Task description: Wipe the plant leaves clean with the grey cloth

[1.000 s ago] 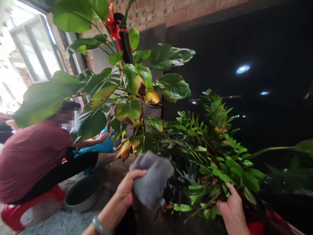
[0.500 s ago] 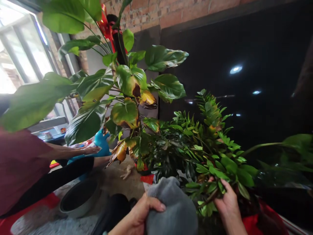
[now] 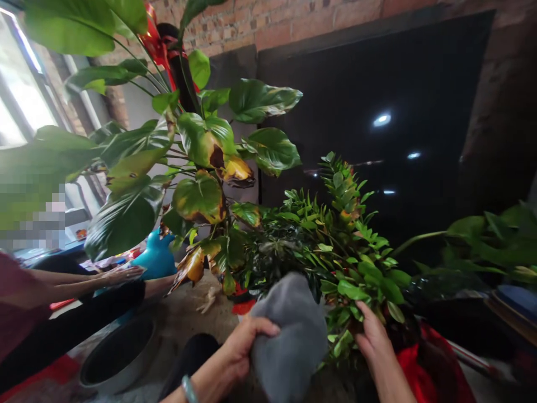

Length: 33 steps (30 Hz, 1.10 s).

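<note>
l hand (image 3: pixel 245 342) has gray cloth (image 3: pixel 291 338) pinched, thumb on top, low & l of leafy plant (image 3: pixel 369 274), whose long axis runs up & l from nr r hand (image 3: pixel 372 330), the closer one, touching its leaves, fingers part hidden, can't tell if gripping.

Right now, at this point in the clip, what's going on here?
A person holds a grey cloth in the left hand, while the right hand is in among the leaves of a bushy green plant; its exact grip is hidden. To the left stands a taller plant with some browned, yellowing leaves. Beyond it, a co-worker's hand is close to a blue object, with a round basin nearby.
</note>
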Available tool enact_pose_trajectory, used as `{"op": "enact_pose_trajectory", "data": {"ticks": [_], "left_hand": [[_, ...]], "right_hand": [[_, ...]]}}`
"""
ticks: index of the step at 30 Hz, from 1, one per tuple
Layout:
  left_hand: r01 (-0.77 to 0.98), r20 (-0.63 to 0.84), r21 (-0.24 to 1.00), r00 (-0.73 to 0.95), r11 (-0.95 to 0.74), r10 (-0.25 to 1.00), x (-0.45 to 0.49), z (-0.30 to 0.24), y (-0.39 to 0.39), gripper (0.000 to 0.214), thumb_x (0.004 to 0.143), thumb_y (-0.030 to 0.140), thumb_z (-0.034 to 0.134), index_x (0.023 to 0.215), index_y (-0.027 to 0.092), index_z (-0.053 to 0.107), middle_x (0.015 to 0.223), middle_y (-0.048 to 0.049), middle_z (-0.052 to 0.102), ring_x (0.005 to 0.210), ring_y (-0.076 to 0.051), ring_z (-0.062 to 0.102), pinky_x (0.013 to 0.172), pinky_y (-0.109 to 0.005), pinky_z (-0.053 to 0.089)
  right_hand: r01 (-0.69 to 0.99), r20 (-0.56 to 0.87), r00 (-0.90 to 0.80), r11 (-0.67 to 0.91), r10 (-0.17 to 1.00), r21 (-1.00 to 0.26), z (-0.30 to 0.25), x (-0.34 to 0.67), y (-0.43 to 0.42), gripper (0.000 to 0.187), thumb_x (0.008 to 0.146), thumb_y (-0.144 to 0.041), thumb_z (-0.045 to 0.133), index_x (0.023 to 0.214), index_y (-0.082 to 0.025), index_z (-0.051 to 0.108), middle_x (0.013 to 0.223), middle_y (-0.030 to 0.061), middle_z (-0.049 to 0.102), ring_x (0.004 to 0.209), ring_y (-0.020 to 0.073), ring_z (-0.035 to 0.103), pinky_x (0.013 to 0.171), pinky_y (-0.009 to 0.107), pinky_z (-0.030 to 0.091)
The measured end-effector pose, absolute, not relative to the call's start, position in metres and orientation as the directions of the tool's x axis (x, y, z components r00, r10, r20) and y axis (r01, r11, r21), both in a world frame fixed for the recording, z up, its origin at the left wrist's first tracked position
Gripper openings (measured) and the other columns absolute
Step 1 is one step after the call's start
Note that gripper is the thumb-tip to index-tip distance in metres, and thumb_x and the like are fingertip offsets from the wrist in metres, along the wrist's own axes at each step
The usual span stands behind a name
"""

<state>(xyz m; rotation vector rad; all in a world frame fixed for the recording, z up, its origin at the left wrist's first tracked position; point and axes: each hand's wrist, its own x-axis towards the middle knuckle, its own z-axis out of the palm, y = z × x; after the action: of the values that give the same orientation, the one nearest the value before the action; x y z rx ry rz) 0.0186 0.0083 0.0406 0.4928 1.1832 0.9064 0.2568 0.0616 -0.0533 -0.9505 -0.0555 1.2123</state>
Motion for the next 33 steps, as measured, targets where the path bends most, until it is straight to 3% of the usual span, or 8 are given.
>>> {"op": "enact_pose_trajectory", "data": {"ticks": [3,7,9,13,17,24,30,33], "left_hand": [[-0.383,-0.480,0.777,0.152,0.499,0.864,0.023,0.060,0.010,0.022,0.047,0.005,0.064,0.065,0.017,0.065,0.054,-0.0016,0.068,0.050,-0.019,0.062,0.051,-0.027,0.048],[-0.596,-0.260,0.784,-0.058,0.175,0.964,0.036,0.106,0.064,0.013,0.055,0.006,0.065,0.065,0.014,0.065,0.057,-0.0013,0.067,0.047,-0.014,0.058,0.050,-0.024,0.047],[-0.627,-0.247,0.771,-0.128,0.115,0.960,0.046,0.107,0.081,0.011,0.059,0.006,0.064,0.066,0.014,0.065,0.056,-0.0005,0.067,0.048,-0.013,0.058,0.052,-0.023,0.048],[-0.474,-0.458,0.796,-0.065,0.377,0.887,0.054,0.067,0.060,0.007,0.063,0.008,0.064,0.066,0.014,0.066,0.056,-0.0037,0.069,0.049,-0.017,0.061,0.054,-0.027,0.049],[-0.373,-0.596,0.722,0.094,0.584,0.797,0.045,0.061,0.026,0.006,0.063,0.009,0.061,0.062,0.013,0.066,0.054,-0.0071,0.069,0.047,-0.019,0.061,0.053,-0.028,0.050],[-0.685,-0.198,0.712,0.010,0.150,0.980,0.072,0.117,0.082,0.011,0.061,0.007,0.061,0.069,0.014,0.064,0.056,-0.0009,0.068,0.047,-0.013,0.060,0.051,-0.023,0.049],[-0.385,-0.594,0.694,0.172,0.608,0.786,0.089,0.046,0.053,0.006,0.066,0.013,0.061,0.071,0.014,0.064,0.053,-0.0043,0.069,0.048,-0.018,0.062,0.054,-0.028,0.051],[-0.270,-0.643,0.628,0.349,0.730,0.682,0.068,0.039,0.026,0.013,0.058,0.010,0.060,0.069,0.010,0.066,0.056,-0.0101,0.070,0.050,-0.020,0.063,0.057,-0.028,0.051]], "right_hand": [[-0.737,-0.402,0.416,0.044,0.815,-0.674,-0.052,0.261,0.056,0.023,0.049,-0.019,0.068,0.071,-0.018,0.063,0.057,-0.0028,0.067,0.054,0.0180,0.064,0.057,0.031,0.054],[-0.718,-0.375,0.427,0.056,0.823,-0.694,-0.043,0.260,0.052,0.021,0.048,-0.019,0.068,0.068,-0.018,0.061,0.050,-0.0031,0.064,0.049,0.0190,0.062,0.054,0.033,0.053],[-0.715,-0.363,0.427,0.064,0.828,-0.696,-0.039,0.257,0.051,0.022,0.048,-0.020,0.069,0.068,-0.018,0.061,0.050,-0.0026,0.064,0.046,0.0186,0.061,0.050,0.032,0.052],[-0.718,-0.363,0.448,0.086,0.817,-0.691,-0.037,0.252,0.051,0.021,0.047,-0.022,0.070,0.066,-0.018,0.061,0.052,-0.0028,0.065,0.048,0.0185,0.061,0.051,0.031,0.052],[-0.720,-0.365,0.457,0.097,0.811,-0.687,-0.041,0.255,0.050,0.022,0.047,-0.023,0.069,0.067,-0.017,0.063,0.054,-0.0016,0.067,0.052,0.0191,0.063,0.051,0.031,0.052],[-0.690,-0.338,0.492,0.122,0.802,-0.713,-0.041,0.259,0.052,0.027,0.047,-0.024,0.071,0.072,-0.018,0.063,0.060,-0.0020,0.069,0.056,0.0183,0.064,0.055,0.029,0.052],[-0.679,-0.329,0.506,0.133,0.797,-0.722,-0.043,0.254,0.052,0.024,0.045,-0.028,0.071,0.065,-0.019,0.061,0.053,-0.0026,0.065,0.054,0.0193,0.063,0.056,0.031,0.052],[-0.661,-0.307,0.513,0.140,0.802,-0.738,-0.049,0.260,0.050,0.027,0.044,-0.029,0.072,0.066,-0.017,0.063,0.060,-0.0002,0.069,0.063,0.0204,0.065,0.061,0.030,0.052]]}}
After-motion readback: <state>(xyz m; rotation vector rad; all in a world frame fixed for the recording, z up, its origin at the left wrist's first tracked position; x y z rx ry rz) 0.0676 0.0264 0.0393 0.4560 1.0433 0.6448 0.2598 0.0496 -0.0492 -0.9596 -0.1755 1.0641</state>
